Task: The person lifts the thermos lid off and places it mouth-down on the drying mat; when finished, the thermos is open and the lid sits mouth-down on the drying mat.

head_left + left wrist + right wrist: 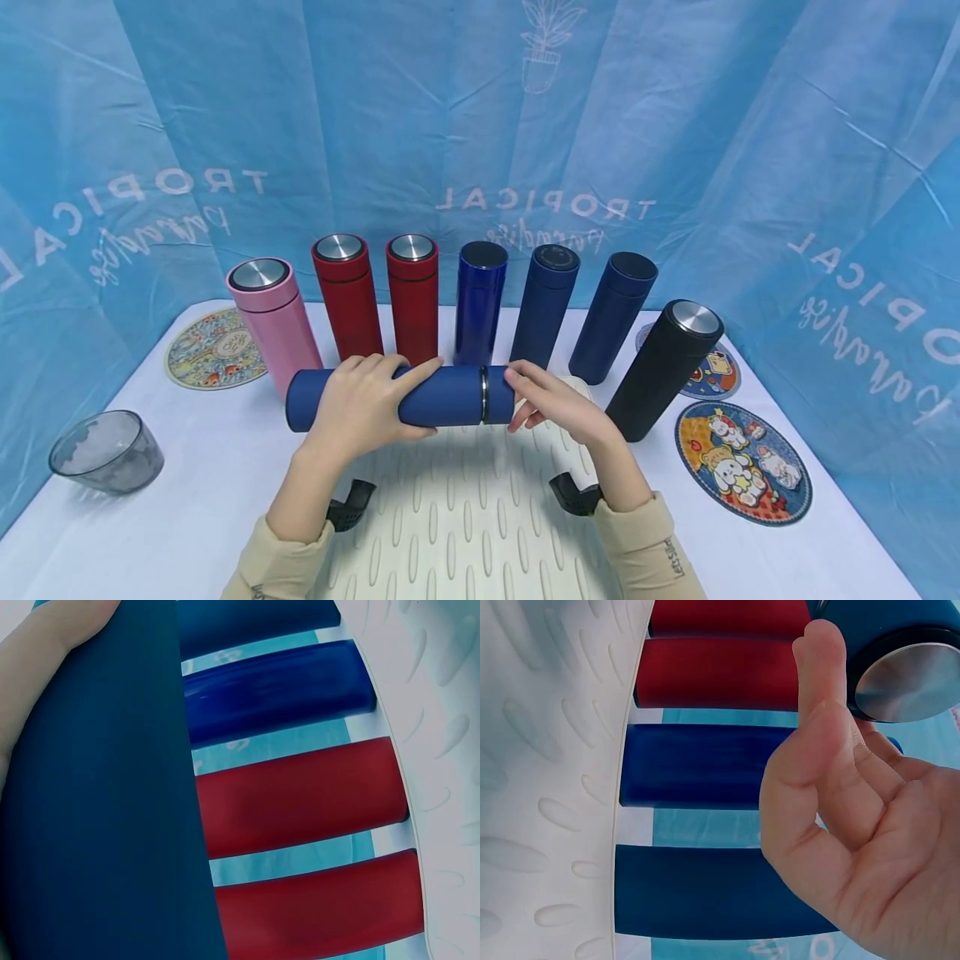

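Note:
My left hand grips the body of a dark blue thermos, held level in front of me above a cream bumpy mat. Its lid, ringed by a silver band, points right. The thumb and fingers of my right hand hold that lid end. In the right wrist view, a brushed metal disc faces out of the lid beside the curled fingers. The thermos body fills much of the left wrist view, with the left thumb lying along it.
Behind stand a pink thermos, two red ones, several blue ones and a black one. A grey glass cup is at left. Round patterned coasters lie left and right. A blue curtain surrounds the table.

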`<state>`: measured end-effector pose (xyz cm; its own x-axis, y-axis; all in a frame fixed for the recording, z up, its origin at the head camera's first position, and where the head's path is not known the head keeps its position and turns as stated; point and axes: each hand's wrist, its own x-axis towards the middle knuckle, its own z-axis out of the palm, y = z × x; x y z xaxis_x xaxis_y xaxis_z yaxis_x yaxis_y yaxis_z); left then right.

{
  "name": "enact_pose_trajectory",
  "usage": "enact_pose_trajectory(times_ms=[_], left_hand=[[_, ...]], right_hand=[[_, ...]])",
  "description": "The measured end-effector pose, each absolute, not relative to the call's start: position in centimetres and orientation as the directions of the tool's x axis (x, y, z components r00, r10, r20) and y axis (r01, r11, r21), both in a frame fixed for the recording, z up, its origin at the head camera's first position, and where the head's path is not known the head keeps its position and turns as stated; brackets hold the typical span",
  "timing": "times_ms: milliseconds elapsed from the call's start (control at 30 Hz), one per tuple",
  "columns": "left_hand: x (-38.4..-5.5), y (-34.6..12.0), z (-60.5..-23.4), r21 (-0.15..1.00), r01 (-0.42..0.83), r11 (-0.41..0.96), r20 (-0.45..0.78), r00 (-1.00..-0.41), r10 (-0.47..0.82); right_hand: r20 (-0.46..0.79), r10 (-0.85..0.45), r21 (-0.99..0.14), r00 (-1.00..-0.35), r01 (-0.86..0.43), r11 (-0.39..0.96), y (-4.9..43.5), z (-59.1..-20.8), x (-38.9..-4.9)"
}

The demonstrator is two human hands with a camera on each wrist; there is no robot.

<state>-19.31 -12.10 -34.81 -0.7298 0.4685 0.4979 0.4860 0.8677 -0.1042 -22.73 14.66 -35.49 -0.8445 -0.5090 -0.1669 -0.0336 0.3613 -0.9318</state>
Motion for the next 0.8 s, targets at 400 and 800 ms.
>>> enact_pose_trajectory(times_ms=[400, 800], left_hand=[[-19.23, -12.11, -34.74, -0.111, 0.480, 0.870, 0.496, -0.732, 0.467], [-19.42, -12.31, -34.91, -0.137, 0.490, 0.861, 0.530, -0.698, 0.481]], right_hand=[[-0.103, -0.560, -0.953, -0.822, -0.080, 0.293, 14.98, -35.44, -22.65], [0.019, -0.610, -0.957, -0.792, -0.191, 0.218, 14.85, -35.44, -22.61]])
